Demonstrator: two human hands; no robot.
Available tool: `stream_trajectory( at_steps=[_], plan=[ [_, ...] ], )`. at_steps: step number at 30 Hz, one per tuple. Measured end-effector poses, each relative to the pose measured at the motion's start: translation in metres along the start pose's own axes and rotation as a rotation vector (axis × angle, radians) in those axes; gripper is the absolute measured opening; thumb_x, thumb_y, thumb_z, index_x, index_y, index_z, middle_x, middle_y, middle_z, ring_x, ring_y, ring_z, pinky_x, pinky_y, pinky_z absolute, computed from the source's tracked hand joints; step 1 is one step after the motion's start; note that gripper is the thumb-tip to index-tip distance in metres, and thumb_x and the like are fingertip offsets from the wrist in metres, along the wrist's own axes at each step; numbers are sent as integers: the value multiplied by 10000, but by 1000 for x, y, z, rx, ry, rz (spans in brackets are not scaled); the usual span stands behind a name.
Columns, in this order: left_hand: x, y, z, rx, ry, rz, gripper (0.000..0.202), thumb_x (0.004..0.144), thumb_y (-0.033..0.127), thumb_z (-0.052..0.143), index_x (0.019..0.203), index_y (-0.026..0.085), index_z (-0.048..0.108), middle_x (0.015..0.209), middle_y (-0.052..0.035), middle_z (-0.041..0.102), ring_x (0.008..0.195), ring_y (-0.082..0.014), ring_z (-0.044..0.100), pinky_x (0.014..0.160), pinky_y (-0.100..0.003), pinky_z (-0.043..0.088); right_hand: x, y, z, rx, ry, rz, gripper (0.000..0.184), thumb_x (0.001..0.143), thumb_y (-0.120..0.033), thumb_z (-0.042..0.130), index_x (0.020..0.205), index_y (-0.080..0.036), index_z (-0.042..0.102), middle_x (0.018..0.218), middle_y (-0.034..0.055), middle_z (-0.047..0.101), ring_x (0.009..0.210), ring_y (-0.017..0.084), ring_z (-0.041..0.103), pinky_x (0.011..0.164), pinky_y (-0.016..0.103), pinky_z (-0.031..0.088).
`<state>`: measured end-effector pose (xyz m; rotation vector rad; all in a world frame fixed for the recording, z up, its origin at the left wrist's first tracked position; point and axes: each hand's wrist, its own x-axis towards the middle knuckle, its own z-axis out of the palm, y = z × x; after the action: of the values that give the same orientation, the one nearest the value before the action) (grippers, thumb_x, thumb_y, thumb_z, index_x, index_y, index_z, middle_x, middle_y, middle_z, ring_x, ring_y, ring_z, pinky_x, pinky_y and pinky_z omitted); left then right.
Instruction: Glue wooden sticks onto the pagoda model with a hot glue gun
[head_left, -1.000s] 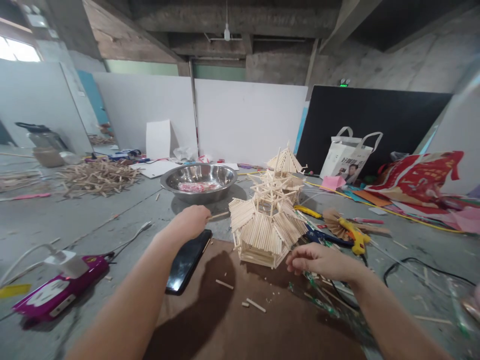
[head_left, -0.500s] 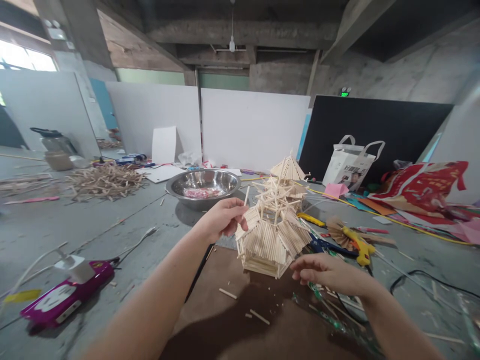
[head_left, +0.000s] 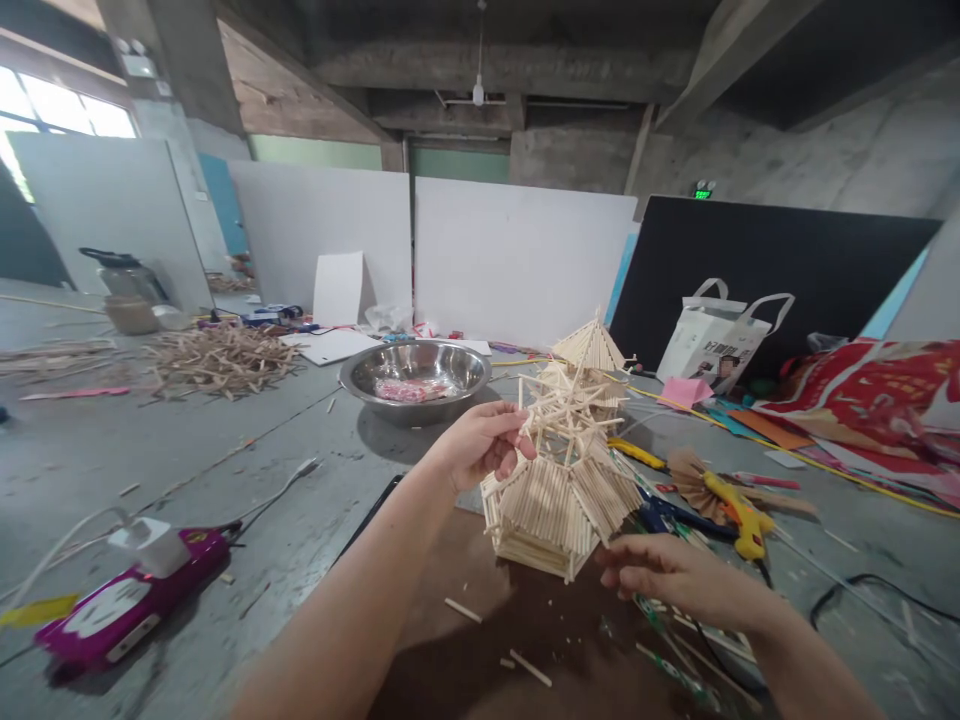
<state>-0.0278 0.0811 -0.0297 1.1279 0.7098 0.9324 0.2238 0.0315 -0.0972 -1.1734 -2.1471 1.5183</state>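
Observation:
A pagoda-like model of thin wooden sticks (head_left: 544, 505) stands on a brown board (head_left: 442, 560), its lower tier roofed with rows of sticks. My left hand (head_left: 491, 440) pinches a short wooden stick (head_left: 521, 392), held upright beside the open star-shaped stick frame (head_left: 574, 410) above that roof. Near the model's lower right corner is my right hand (head_left: 660, 575), fingers curled; whether its fingertips touch the roof edge or hold anything is hidden. Behind the frame rises a pointed stick roof (head_left: 589, 345). Loose stick pieces (head_left: 463, 610) lie on the board.
A steel basin (head_left: 352, 385) with a pink packet sits behind my left hand. Right of the model lie a yellow glue gun (head_left: 739, 515) and blue-handled pliers (head_left: 686, 520). A purple power strip (head_left: 135, 600) is at left, a stick pile (head_left: 221, 360) farther back.
My left hand has moved right and inward with the stick, from the roof's left side to beside the star frame. My right hand stays near the lower right corner. The view has shifted slightly.

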Motion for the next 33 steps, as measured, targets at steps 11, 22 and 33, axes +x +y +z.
stream_trajectory(
  at_steps=[11,22,33],
  plan=[
    [5,-5,0,-37,-11,26,147,761,220,523,688,161,410,512,-20,615,264,-70,466,251,-144,311,2,-1,1,-21,-17,-4,386,777,-444,465,1008,-152,569,953,68,607,845,167,546,750,289,422],
    [6,-5,0,-33,-19,28,169,754,246,539,673,162,416,493,-13,597,258,-68,449,244,-147,288,1,-4,3,33,-21,35,401,763,-455,481,999,-142,565,958,78,604,844,169,547,748,291,423],
    [-3,-2,1,110,72,84,164,742,303,555,734,183,443,450,30,532,254,-33,346,266,-152,157,-1,-4,2,-2,-13,18,413,767,-460,468,1016,-146,567,969,80,609,851,174,549,756,301,427]
  ],
)
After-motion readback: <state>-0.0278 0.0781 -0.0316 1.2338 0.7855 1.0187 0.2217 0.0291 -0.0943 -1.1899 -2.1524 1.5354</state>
